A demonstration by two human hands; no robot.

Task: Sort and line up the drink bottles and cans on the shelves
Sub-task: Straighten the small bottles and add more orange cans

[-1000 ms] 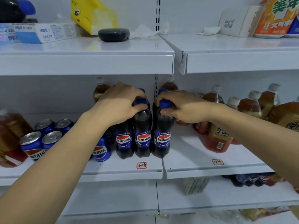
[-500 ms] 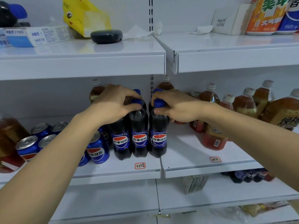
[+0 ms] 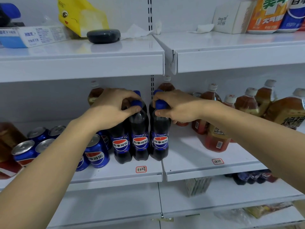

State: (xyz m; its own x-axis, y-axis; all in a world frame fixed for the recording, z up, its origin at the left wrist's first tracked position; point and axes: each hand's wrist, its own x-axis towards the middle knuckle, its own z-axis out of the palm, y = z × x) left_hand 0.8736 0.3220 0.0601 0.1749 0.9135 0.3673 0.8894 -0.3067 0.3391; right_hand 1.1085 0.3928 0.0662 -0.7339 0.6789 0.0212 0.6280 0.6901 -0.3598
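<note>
Three dark cola bottles with blue caps stand side by side at the front of the middle shelf (image 3: 115, 176). My left hand (image 3: 113, 108) grips the tops of the left cola bottle (image 3: 121, 144) and the middle cola bottle (image 3: 140, 142). The neck of the right cola bottle (image 3: 160, 141) is held by my right hand (image 3: 178, 108), thumb under the cap. More blue caps show behind them. Blue cola cans (image 3: 97, 154) crowd the shelf to the left. Brown tea bottles (image 3: 245, 103) with white caps stand to the right, some leaning.
The top shelf holds a yellow box (image 3: 80, 15), a dark oval object (image 3: 104, 35), a white-and-blue carton (image 3: 33, 37), tissues and large drink bottles (image 3: 270, 14). Dark bottles (image 3: 252, 177) lie on the lower right shelf. A big tea bottle (image 3: 8, 146) sits far left.
Both hands stay on the cola bottle tops. The view has drifted, so the shelves sit a little lower and further left in the frame.
</note>
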